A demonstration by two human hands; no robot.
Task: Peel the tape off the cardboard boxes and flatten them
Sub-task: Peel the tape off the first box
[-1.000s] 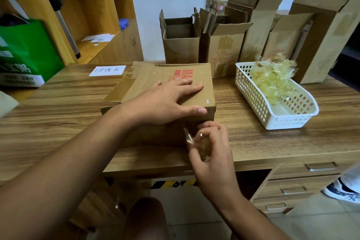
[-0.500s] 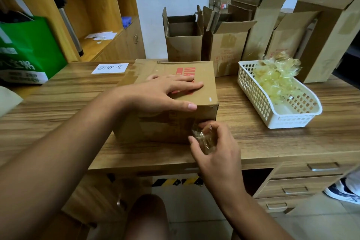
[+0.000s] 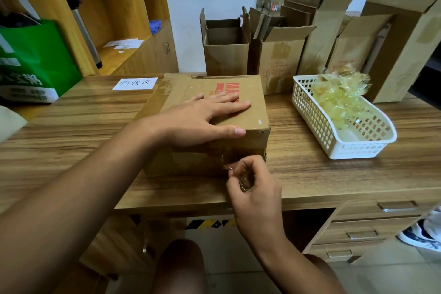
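A closed cardboard box point(image 3: 253, 93) with red print lies on the wooden desk point(image 3: 310, 174) in front of me. My left hand point(image 3: 202, 122) lies flat on its top, fingers straight, thumb along the near top edge. My right hand point(image 3: 253, 181) is at the box's near right corner, fingers curled, pinching a crumpled strip of clear tape point(image 3: 244, 182) that still runs to the box's front face.
A white plastic basket point(image 3: 343, 148) holding crumpled tape stands to the right. Several opened cardboard boxes point(image 3: 226, 55) stand along the back wall. A paper label point(image 3: 134, 83) lies at back left, near a green bag point(image 3: 35, 62). Drawers point(image 3: 372, 219) are under the desk at right.
The box's front face has come into fuller view. My right hand has stayed at the corner, bunching more tape between its fingers; my left hand keeps pressing on top.
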